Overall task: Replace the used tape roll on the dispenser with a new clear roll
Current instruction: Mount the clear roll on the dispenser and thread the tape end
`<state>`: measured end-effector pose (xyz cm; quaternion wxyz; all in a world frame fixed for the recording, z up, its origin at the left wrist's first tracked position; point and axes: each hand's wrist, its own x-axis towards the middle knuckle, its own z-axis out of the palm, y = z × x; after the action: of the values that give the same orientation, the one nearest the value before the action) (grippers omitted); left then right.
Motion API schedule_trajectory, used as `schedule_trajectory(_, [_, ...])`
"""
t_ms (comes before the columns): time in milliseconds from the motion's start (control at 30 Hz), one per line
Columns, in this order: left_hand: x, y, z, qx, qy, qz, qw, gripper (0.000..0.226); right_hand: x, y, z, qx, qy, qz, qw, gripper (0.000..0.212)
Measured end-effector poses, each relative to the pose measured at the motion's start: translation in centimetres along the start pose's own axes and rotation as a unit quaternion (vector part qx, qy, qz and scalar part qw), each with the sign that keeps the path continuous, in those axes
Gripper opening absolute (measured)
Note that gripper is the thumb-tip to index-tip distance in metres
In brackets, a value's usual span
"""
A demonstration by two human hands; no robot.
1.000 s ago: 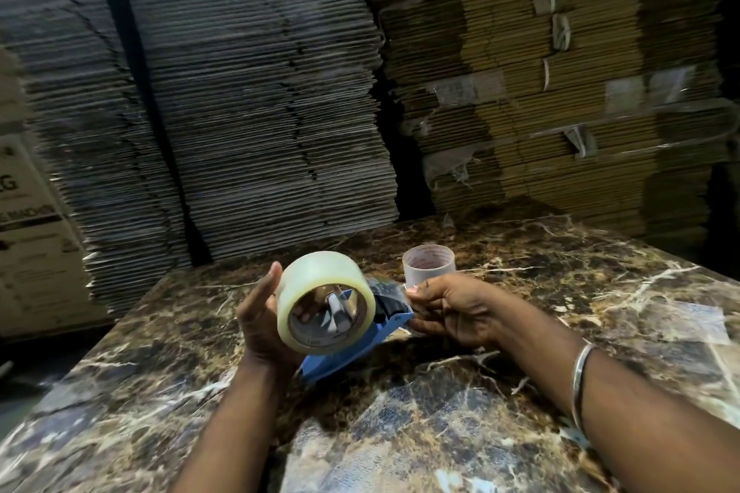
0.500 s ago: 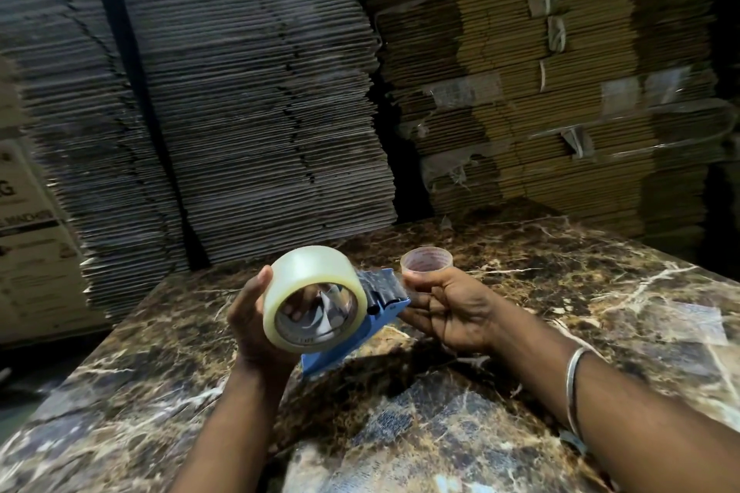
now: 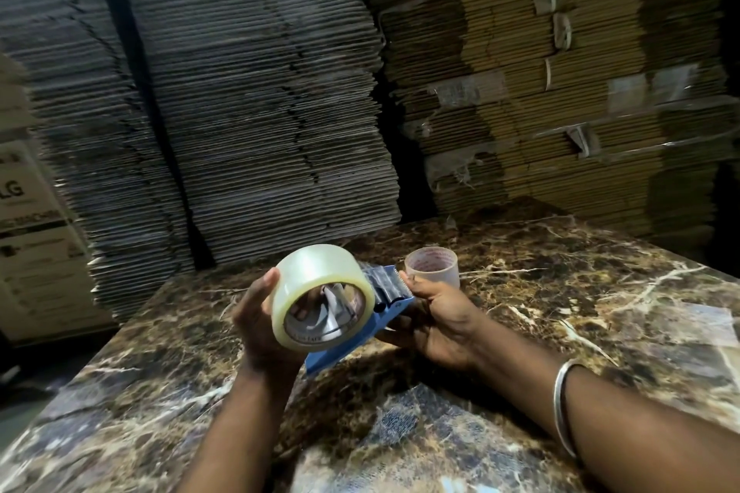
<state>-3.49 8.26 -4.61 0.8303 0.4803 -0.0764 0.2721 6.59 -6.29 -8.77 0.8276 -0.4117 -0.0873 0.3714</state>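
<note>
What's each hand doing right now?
Left hand: grips the new clear roll.
Right hand: holds the blue dispenser.

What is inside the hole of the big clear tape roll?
Through the big clear tape roll you see the blue dispenser's grey metal hub and a fingertip of the left hand. The roll covers the rest of the hub and the fingers behind.

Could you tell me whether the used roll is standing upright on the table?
Upright: the used roll stands on end on the table, open end up.
</note>
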Motion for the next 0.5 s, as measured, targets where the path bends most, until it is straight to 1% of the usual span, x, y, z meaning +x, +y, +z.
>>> schedule_trajectory(100, [-0.2,-0.1,0.4,0.010,0.013,0.001,1.000,0.080,0.3,0.6,0.3,0.020,0.010,-0.009,1.000,0.029])
schedule_trajectory(233, [0.0,-0.3,0.2,0.005,0.015,-0.006,1.000,0.078,0.5,1.2,0.9,0.104,0.010,-0.012,0.994,0.042])
schedule_trajectory(300, [0.1,-0.4,-0.2,0.000,0.012,0.002,1.000,0.075,0.6,1.2,1.0,0.129,-0.002,-0.009,0.992,0.044])
schedule_trajectory(333, [0.1,-0.4,-0.2,0.001,0.009,0.011,1.000,0.068,0.6,1.3,1.0,0.140,-0.004,-0.010,0.990,0.044])
schedule_trajectory(400, [0.2,-0.3,-0.2,0.016,-0.005,0.032,0.999,0.043,0.7,1.3,1.0,0.158,-0.012,-0.012,0.987,0.044])
schedule_trajectory(433, [0.2,-0.3,-0.4,0.023,0.001,0.034,0.999,0.040,0.7,1.3,1.0,0.173,-0.015,-0.014,0.985,0.043])
schedule_trajectory(500, [0.3,-0.6,-0.5,0.029,0.009,0.020,0.999,0.063,0.9,1.5,1.0,0.200,-0.008,-0.020,0.980,0.042])
